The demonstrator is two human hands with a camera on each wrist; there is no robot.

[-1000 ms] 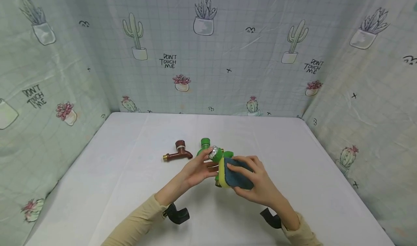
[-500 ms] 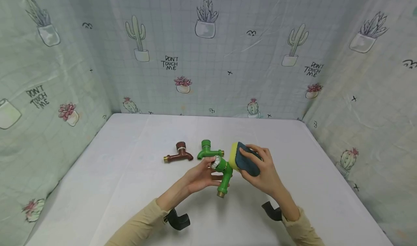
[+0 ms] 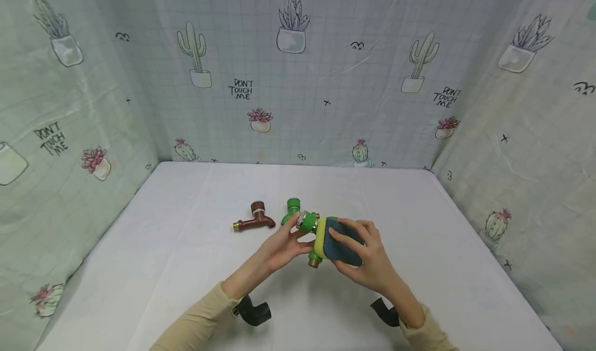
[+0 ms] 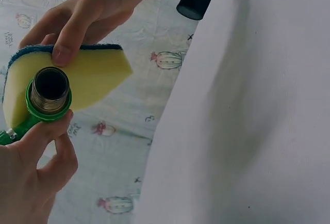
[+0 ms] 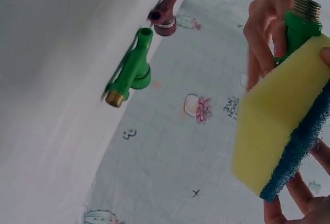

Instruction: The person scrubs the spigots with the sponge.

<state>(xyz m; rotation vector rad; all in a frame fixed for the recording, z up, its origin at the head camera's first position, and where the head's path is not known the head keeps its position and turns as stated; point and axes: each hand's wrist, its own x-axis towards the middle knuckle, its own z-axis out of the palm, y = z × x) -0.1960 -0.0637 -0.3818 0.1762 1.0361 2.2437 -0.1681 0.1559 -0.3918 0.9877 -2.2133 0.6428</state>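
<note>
My left hand grips a green faucet above the table, its threaded brass end pointing toward me in the left wrist view. A yellow sponge with a dark blue scouring side is held in my right hand, fingers over the blue side. The sponge's yellow face lies against the faucet body and hides much of it in the head view. Part of the right hand is cut off in the right wrist view.
Behind the hands, a second green faucet and a brown faucet lie on the white table. Black curved wrist pieces sit by both sleeves. Patterned cloth walls enclose the back and sides.
The faucet swung lower and the sponge rose to its upper right side half a second ago. Now both have come back near their earlier pose, the sponge again covering the faucet's body.
</note>
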